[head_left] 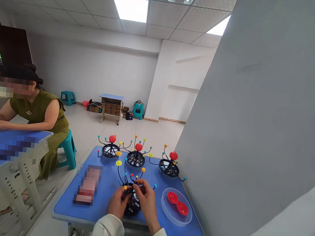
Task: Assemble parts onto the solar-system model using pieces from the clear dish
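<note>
As hands (pixel 131 201) grip model (pixel 132 202) (no legible writing)

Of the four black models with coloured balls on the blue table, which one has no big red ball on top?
The model in both hands, nearest the camera; the three models behind carry one.

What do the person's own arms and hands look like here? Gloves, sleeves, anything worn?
Both hands are bare: no gloves, and no rings or watch that I can make out. The left hand and right hand come out of long, loose white sleeves with plain cuffs at the wrists.
</note>
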A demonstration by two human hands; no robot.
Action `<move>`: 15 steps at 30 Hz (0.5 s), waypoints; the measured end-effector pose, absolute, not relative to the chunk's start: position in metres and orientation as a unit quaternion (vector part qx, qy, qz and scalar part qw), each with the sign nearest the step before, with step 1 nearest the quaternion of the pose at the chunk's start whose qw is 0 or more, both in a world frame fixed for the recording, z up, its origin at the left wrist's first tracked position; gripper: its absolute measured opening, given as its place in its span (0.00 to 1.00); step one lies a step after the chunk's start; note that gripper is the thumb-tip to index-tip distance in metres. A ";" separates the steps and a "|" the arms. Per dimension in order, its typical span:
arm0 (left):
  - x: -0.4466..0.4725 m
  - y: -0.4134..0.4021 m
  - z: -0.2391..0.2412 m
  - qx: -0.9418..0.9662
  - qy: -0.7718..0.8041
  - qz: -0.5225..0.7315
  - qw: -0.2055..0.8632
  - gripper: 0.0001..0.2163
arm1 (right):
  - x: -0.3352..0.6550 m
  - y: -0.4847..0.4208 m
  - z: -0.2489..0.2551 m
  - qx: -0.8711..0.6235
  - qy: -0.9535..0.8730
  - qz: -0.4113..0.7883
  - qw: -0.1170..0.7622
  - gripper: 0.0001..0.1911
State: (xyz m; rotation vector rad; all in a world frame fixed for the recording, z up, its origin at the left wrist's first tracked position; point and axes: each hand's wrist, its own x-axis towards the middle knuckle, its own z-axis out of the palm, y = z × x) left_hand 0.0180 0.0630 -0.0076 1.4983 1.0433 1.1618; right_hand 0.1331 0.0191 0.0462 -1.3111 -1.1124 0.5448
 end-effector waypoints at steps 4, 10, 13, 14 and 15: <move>0.010 0.050 -0.007 0.580 0.415 0.498 0.493 0.20 | 0.127 0.001 0.047 -0.567 -0.446 0.249 0.646 0.24; -0.011 0.000 0.004 0.522 0.408 0.495 0.562 0.22 | 0.106 -0.049 0.035 -0.586 -0.417 0.229 0.656 0.21; -0.015 -0.019 0.018 0.424 0.384 0.457 0.681 0.28 | 0.093 -0.073 0.024 -0.592 -0.432 0.235 0.638 0.18; -0.015 -0.023 0.022 0.374 0.375 0.444 0.723 0.29 | 0.089 -0.080 0.020 -0.591 -0.434 0.241 0.636 0.17; -0.016 -0.026 0.026 0.328 0.369 0.433 0.754 0.28 | 0.087 -0.086 0.016 -0.588 -0.437 0.246 0.634 0.16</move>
